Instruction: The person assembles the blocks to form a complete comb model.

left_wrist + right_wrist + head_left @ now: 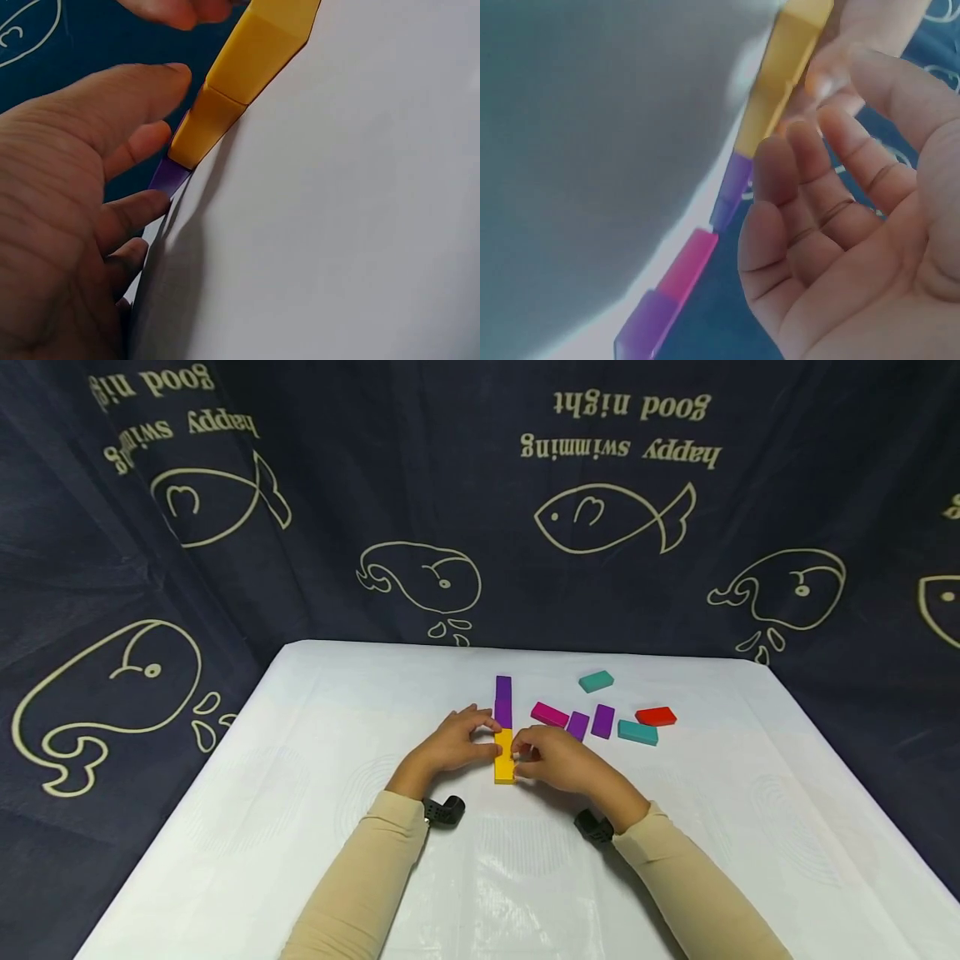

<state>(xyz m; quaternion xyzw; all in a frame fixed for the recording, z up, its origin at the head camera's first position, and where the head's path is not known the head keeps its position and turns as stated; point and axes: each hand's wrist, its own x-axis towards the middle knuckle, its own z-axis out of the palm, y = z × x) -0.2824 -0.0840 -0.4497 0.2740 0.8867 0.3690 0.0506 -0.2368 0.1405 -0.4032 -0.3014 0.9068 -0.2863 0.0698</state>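
A straight row of blocks lies on the white table, two yellow blocks [504,768] at the near end and purple blocks [503,703] at the far end. On the left side of the row, my left hand [456,743] has its thumb and index finger at the yellow part, fingers loosely spread. From the other side, my right hand [561,758] brings bent fingertips to the right edge of the yellow blocks. In the left wrist view a seam shows between the front yellow block [262,45] and the rear yellow block [210,124]. Neither hand wraps round a block.
Right of the row lie a magenta block [550,714], two purple blocks [603,722], a teal block [637,732], a red block [656,717] and, farther back, another teal block [596,681]. A dark printed curtain [495,602] hangs behind the white table [337,693].
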